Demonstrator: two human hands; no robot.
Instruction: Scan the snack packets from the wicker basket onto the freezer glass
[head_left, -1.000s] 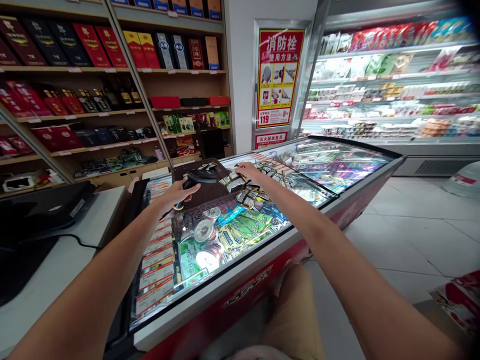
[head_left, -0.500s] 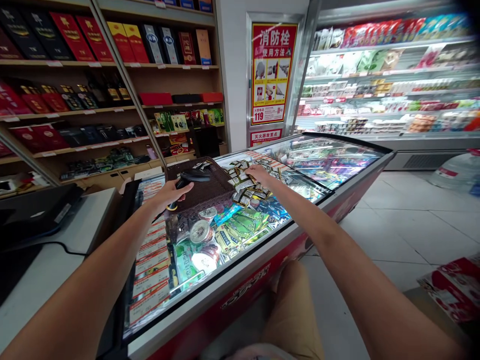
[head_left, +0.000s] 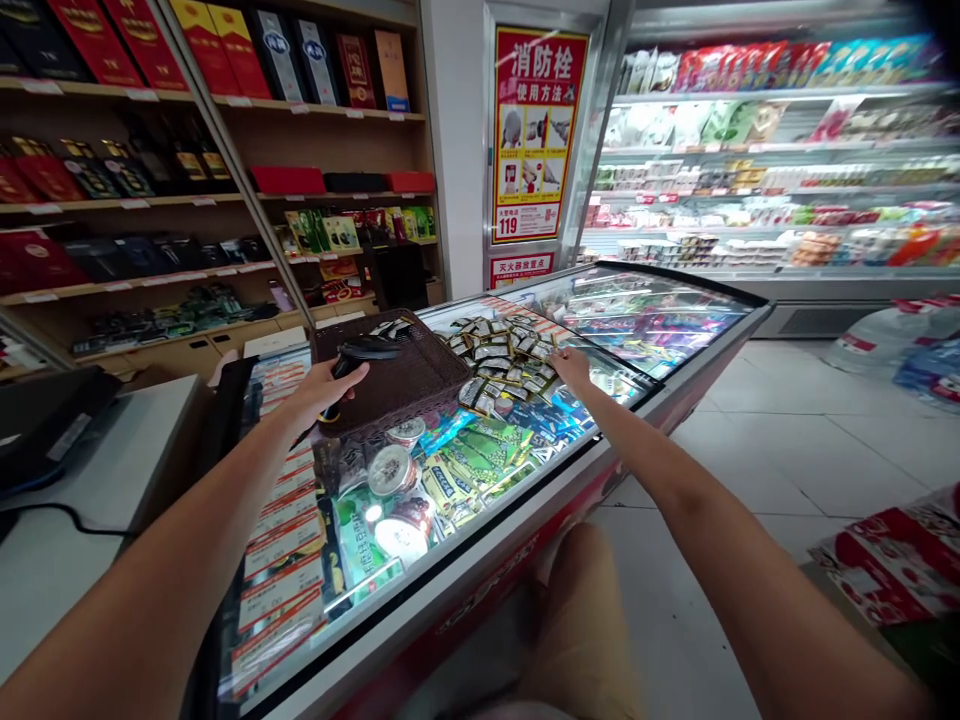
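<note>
My left hand (head_left: 330,388) is closed around the handle of a black handheld barcode scanner (head_left: 367,348), whose head points right over a dark brown woven basket (head_left: 390,390). A few small packets (head_left: 391,327) lie at the back of this basket. Beside it, a spread pile of small silver, black and gold packets (head_left: 495,350) rests on the glass lid of a chest freezer (head_left: 517,490). My right hand (head_left: 573,370) is at the right edge of the pile, fingers bent together; whatever is between them is too small to make out.
Under the glass lie frozen goods such as round tubs (head_left: 391,468) and green bags (head_left: 487,445). A grey counter (head_left: 112,510) with a black device (head_left: 45,420) stands left. Shelves of boxes (head_left: 289,180) line the back; a lit refrigerated display (head_left: 750,190) and large water bottles (head_left: 877,335) are right.
My right hand has moved right, from over the middle of the packet pile to its right edge, uncovering more packets. My left hand keeps the scanner above the basket. The view has shifted slightly.
</note>
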